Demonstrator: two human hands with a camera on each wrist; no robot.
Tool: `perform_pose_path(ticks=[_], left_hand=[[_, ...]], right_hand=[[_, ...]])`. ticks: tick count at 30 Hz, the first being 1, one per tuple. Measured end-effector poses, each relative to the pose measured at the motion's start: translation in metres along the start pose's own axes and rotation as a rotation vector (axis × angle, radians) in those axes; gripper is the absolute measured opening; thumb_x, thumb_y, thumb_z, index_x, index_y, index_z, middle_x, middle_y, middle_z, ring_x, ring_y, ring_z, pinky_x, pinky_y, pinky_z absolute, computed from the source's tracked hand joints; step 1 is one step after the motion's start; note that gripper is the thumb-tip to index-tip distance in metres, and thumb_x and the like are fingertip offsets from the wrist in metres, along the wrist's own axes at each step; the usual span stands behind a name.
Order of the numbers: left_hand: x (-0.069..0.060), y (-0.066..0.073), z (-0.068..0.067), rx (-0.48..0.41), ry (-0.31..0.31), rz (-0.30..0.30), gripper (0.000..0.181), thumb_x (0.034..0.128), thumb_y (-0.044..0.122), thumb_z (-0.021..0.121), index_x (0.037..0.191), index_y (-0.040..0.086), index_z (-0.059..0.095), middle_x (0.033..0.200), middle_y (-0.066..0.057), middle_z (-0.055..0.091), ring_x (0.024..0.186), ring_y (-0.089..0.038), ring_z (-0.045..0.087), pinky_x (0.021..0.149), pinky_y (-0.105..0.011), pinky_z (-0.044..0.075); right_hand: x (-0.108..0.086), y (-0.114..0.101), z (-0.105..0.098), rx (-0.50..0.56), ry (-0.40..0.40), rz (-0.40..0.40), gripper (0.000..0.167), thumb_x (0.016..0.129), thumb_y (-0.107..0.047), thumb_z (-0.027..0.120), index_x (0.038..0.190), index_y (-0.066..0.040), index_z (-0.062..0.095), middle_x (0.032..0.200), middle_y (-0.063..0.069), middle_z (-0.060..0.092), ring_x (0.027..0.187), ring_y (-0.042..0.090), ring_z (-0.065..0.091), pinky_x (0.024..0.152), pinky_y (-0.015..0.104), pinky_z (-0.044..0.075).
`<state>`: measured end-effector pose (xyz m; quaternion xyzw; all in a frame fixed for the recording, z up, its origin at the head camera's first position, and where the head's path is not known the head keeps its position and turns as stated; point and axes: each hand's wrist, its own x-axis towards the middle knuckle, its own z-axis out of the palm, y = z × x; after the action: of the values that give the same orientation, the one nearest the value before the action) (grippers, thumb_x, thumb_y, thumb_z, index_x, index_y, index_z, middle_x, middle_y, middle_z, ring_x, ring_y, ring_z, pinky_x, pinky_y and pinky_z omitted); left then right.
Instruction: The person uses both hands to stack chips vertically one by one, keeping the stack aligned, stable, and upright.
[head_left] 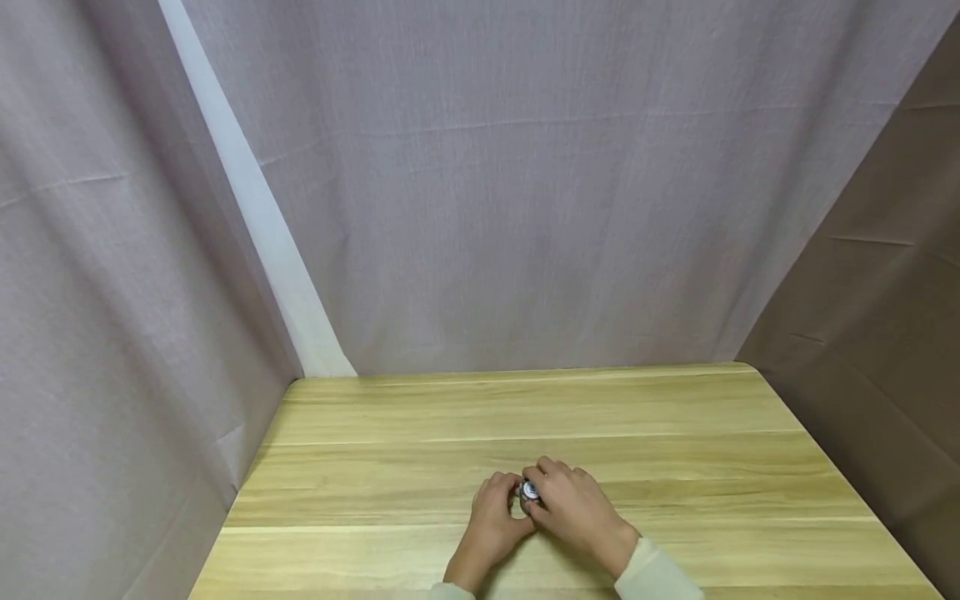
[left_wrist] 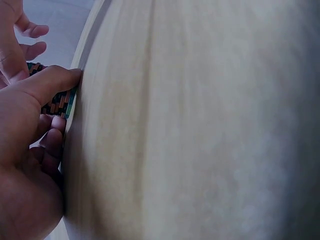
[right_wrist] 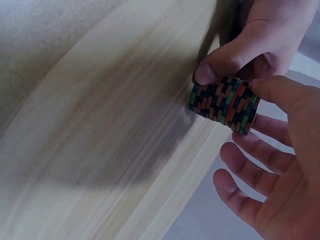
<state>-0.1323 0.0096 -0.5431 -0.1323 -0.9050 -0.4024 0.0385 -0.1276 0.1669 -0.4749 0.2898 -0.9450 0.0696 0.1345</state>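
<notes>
A short upright stack of poker chips point(head_left: 530, 491), dark with orange and green edge marks, stands on the wooden table between both hands. Its patterned side shows best in the right wrist view, where the chips point(right_wrist: 220, 105) sit slightly uneven. My left hand point(head_left: 495, 512) holds the bottom of the stack, thumb on the near side and fingers point(left_wrist: 52, 142) round the other. At the top, my right hand point(head_left: 576, 507) pinches the upper chips between thumb and fingers; its lower fingers point(right_wrist: 245, 167) stay spread off the stack. Part of the stack is hidden behind the left thumb point(left_wrist: 62, 77).
Light wood-grain tabletop point(head_left: 360, 483) spreads around the hands. Grey-mauve curtains point(head_left: 525, 208) hang behind and to the left, with a pale strip point(head_left: 255, 200) between them. A darker brown cloth point(head_left: 885, 292) hangs along the right side.
</notes>
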Motion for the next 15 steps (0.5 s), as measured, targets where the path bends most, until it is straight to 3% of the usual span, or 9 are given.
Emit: perform_pose_path(ticks=[6, 11, 15], left_hand=[[0.004, 0.003, -0.001, 0.004, -0.02, 0.009, 0.046, 0.0724, 0.028, 0.087, 0.112, 0.015, 0.066, 0.089, 0.011, 0.049, 0.083, -0.007, 0.04, 0.074, -0.028, 0.035], [0.0, 0.004, -0.007, 0.053, -0.061, 0.02, 0.05, 0.0766, 0.025, 0.082, 0.121, 0.012, 0.063, 0.1, 0.009, 0.053, 0.092, -0.009, 0.047, 0.085, -0.036, 0.043], [-0.002, 0.005, -0.016, -0.02, -0.104, -0.003, 0.053, 0.0819, 0.017, 0.076, 0.13, 0.006, 0.056, 0.107, 0.004, 0.056, 0.095, -0.011, 0.053, 0.086, -0.034, 0.049]], right_hand=[[-0.006, 0.001, 0.0, 0.039, 0.008, 0.078, 0.044, 0.088, -0.038, 0.072, 0.121, -0.01, 0.064, 0.108, 0.003, 0.062, 0.094, 0.02, 0.062, 0.07, 0.04, 0.053], [-0.016, 0.0, 0.002, 0.042, 0.021, 0.163, 0.05, 0.089, -0.039, 0.071, 0.129, -0.011, 0.061, 0.122, 0.009, 0.061, 0.11, 0.026, 0.059, 0.082, 0.05, 0.051], [-0.02, 0.003, 0.001, 0.009, 0.06, 0.185, 0.05, 0.088, -0.038, 0.072, 0.129, -0.01, 0.061, 0.124, 0.01, 0.061, 0.113, 0.029, 0.058, 0.085, 0.052, 0.049]])
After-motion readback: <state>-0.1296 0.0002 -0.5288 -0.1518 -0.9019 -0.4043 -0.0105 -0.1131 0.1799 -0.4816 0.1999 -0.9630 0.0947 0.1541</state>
